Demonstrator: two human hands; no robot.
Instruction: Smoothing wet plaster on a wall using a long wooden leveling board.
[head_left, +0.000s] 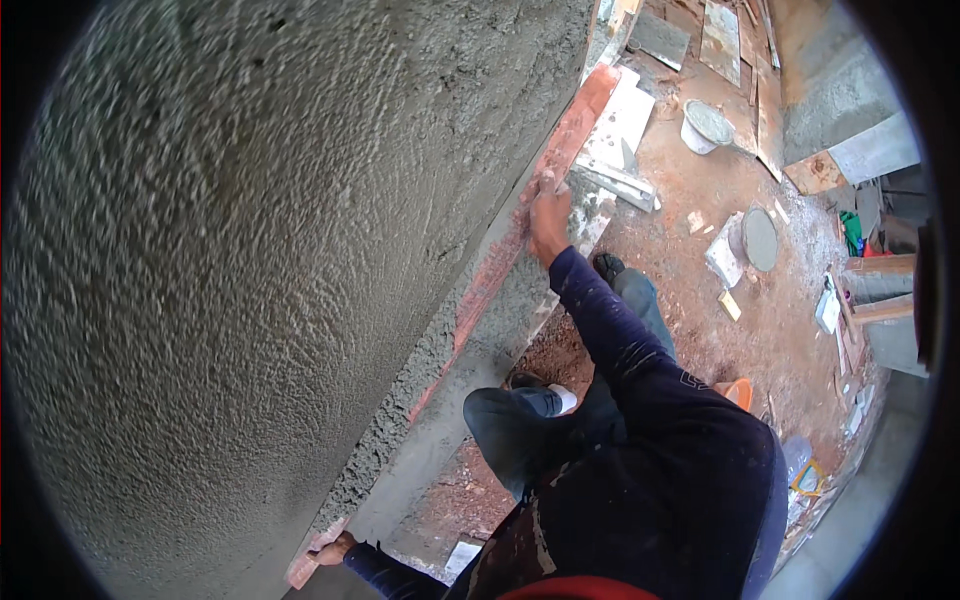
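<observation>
A long, reddish straightedge board (578, 118) runs slantwise along the foot of a wall of wet grey plaster (250, 250). My left hand (332, 549) is closed round its near end at the lower left. Farther up, my right hand (548, 220) grips the same board, thumb and fingers over its edge. Loose wet mortar (372, 458) is heaped on the board's middle and hides part of it. The board lies close against the plaster; whether it touches along its whole length, I cannot tell.
A grey ledge (490, 350) runs beside the board. On the reddish dirt floor (690, 270) stand two mortar-filled buckets, one white (700, 135), one farther right (758, 240). White board pieces (622, 120), an orange container (738, 392) and planks (885, 310) lie around.
</observation>
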